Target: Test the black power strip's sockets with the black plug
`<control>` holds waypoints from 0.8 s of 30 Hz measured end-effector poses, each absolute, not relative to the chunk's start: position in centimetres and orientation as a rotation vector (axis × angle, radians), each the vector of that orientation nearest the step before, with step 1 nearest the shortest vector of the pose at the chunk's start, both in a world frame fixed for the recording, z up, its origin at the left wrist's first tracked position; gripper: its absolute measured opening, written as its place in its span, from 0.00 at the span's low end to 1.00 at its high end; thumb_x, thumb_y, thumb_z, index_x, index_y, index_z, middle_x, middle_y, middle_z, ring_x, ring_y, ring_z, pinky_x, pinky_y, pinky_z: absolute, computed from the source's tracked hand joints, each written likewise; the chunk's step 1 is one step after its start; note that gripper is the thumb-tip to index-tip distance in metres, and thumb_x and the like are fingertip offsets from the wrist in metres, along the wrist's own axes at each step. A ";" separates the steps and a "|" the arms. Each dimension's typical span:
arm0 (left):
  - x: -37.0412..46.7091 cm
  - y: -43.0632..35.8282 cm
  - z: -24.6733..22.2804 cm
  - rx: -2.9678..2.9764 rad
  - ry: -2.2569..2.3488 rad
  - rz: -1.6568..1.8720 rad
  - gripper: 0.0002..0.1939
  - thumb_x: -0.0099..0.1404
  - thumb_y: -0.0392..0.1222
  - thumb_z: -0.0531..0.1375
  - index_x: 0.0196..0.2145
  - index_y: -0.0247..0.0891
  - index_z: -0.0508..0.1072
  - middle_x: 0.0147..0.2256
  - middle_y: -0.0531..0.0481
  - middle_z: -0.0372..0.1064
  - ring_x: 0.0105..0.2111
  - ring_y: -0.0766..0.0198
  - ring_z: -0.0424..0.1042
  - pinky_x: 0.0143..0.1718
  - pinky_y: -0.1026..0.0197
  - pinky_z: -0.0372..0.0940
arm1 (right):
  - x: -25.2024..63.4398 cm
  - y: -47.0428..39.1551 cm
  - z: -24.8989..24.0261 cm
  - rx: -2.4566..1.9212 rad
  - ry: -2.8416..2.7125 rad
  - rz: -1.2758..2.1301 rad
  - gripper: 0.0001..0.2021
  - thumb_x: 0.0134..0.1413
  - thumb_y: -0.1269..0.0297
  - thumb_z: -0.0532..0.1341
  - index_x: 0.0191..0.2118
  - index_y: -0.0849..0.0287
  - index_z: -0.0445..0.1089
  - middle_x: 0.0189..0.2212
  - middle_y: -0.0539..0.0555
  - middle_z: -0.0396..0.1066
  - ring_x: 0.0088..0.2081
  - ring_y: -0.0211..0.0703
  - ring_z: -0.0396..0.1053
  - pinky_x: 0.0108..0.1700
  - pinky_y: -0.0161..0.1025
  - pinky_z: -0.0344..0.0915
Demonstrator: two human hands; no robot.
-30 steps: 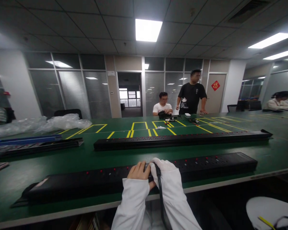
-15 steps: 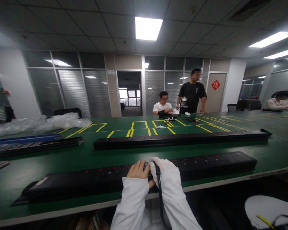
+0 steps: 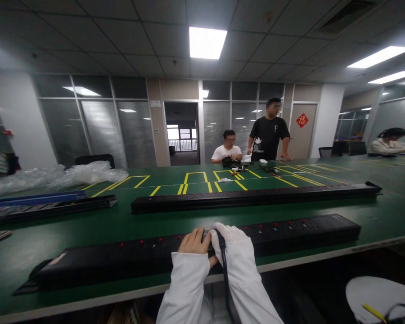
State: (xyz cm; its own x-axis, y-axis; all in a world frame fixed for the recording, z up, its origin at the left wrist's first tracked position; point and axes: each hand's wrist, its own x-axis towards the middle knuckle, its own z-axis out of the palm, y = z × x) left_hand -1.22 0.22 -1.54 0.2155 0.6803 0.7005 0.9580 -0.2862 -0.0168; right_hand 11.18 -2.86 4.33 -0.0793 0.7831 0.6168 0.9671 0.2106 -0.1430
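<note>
A long black power strip [image 3: 121, 260] with red-tipped sockets along its top lies along the near edge of the green table. My bare left hand [image 3: 194, 241] is wrapped over the middle of this strip, its fingers on top and thumb on the near side. Right beside it, touching, my right hand [image 3: 231, 232] in a white glove is closed around the end of a black cable [image 3: 224, 265] against the strip. The cable hangs down between my sleeves. Whatever the cable's end meets is hidden under my hands.
Another long black power strip [image 3: 256, 196] lies farther back. Clear plastic wrapping [image 3: 91, 173] and blue and black channel pieces [image 3: 50, 198] are at left. Across the table one person sits by dark cables and another stands. A white stool [image 3: 374, 292] is at lower right.
The view has tilted very slightly. Both hands stay in the same place on the power strip, and nothing has visibly been taken up or let go.
</note>
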 end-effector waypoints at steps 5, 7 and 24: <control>-1.2 -0.2 -0.8 -2.070 -1.518 -0.774 0.26 0.50 0.46 0.57 0.48 0.44 0.67 0.48 0.45 0.67 0.47 0.52 0.64 0.44 0.53 0.58 | 11.0 -2.6 4.0 -1.605 -1.933 -0.366 0.17 0.57 0.53 0.50 0.43 0.60 0.65 0.36 0.52 0.67 0.36 0.34 0.64 0.40 0.39 0.61; -1.2 -0.2 -0.7 -2.070 -1.524 -0.767 0.26 0.49 0.45 0.57 0.48 0.44 0.67 0.48 0.45 0.67 0.47 0.52 0.64 0.44 0.53 0.58 | 10.9 -2.3 4.0 -1.589 -1.936 -0.357 0.16 0.58 0.55 0.49 0.41 0.58 0.67 0.32 0.50 0.68 0.33 0.34 0.64 0.38 0.35 0.58; -1.3 0.0 -1.0 -2.062 -1.516 -0.760 0.26 0.48 0.49 0.60 0.47 0.44 0.68 0.48 0.44 0.67 0.47 0.51 0.65 0.44 0.52 0.58 | 11.5 -0.7 2.9 -1.541 -1.901 -0.371 0.13 0.56 0.52 0.48 0.37 0.45 0.68 0.28 0.45 0.69 0.30 0.35 0.62 0.32 0.35 0.46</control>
State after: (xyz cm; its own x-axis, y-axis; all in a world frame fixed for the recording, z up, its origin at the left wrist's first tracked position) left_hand -1.29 -0.04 -1.04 0.2371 0.6996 0.6741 0.9586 -0.2811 -0.0454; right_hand 11.49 -0.73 2.88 -0.0938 0.7612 0.6417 0.9466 0.2678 -0.1793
